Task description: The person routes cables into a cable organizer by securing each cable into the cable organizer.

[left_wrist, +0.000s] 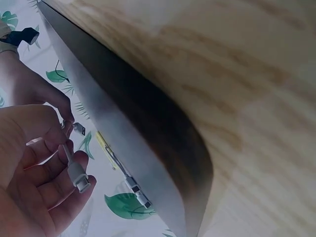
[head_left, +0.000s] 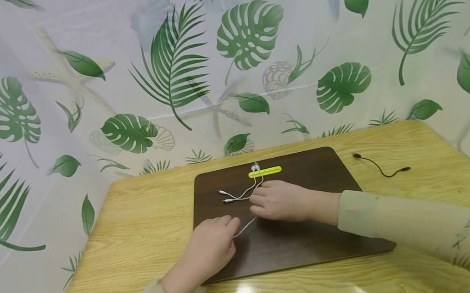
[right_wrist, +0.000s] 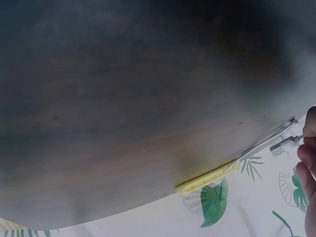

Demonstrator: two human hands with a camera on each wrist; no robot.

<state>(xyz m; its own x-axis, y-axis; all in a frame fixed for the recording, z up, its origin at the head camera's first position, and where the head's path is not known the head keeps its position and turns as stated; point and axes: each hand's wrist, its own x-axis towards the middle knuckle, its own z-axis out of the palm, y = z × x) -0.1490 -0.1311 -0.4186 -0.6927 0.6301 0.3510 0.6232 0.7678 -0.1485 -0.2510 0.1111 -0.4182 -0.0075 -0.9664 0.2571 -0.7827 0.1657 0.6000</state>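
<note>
A short white USB cable (head_left: 245,227) stretches between my two hands above the dark brown board (head_left: 309,246). My left hand (head_left: 213,242) pinches it close to one end, and the small metal-tipped plug (left_wrist: 78,177) sticks out over the fingers in the left wrist view. My right hand (head_left: 278,201) pinches the other end, beside a wider USB plug (right_wrist: 284,146). Beyond the hands, a yellow cable holder strip (head_left: 276,170) lies near the board's far edge. Two more white cables (head_left: 239,198) run from its left part toward the left, their small plugs lying on the board.
A short black cable (head_left: 379,165) lies on the wooden table (head_left: 142,227), to the right of the board. Behind the table hangs a white curtain (head_left: 290,110) printed with green leaves.
</note>
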